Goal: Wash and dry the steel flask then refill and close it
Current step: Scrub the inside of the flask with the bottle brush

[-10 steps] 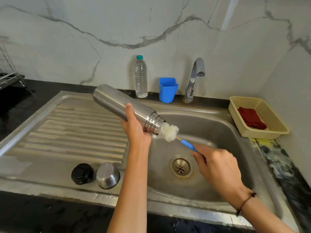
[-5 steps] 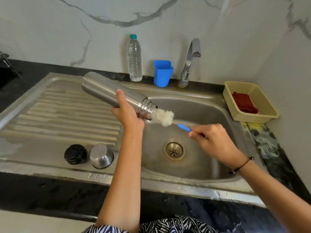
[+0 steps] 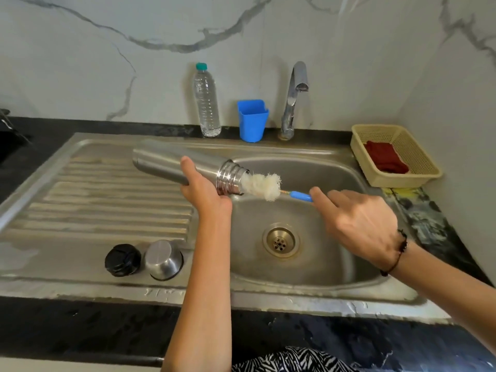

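Marble-veined wall at 12 o'clock; black stone table [image 3: 80, 328] carrying a steel sink [image 3: 316, 267] with ribbed drainboard [image 3: 102, 210] toward 9 o'clock.

Item 1, steel flask [image 3: 171, 163]: held clear of the drainboard, straddling the basin's left edge. Long axis near horizontal, base toward 10 o'clock, threaded mouth toward 3 o'clock and tipped slightly down over the basin. My left hand [image 3: 204, 191] is wrapped round its body just behind the neck, thumb over the top.

Item 2, bottle brush [image 3: 261, 185]: white head partly inside the mouth, most of it outside. Blue handle runs on toward 4 o'clock into my right hand [image 3: 357, 224], which is closed on it, forefinger laid along the shaft.

Governing relation: brush shaft and flask axis are close to one line, mouth facing the right hand. I judge the next stroke, in or out, a straight travel along that line by the right hand, the left only steadying.

Item 3, black stopper [image 3: 122, 260] and steel cup-lid [image 3: 163, 259]: side by side at 7 o'clock on the drainboard, not yet needed.

Item 4, water bottle [image 3: 206, 103], blue cup [image 3: 252, 120] and tap [image 3: 294, 100] at 12 o'clock; basket [image 3: 418, 157] with red cloth [image 3: 386, 159] at 2 o'clock.
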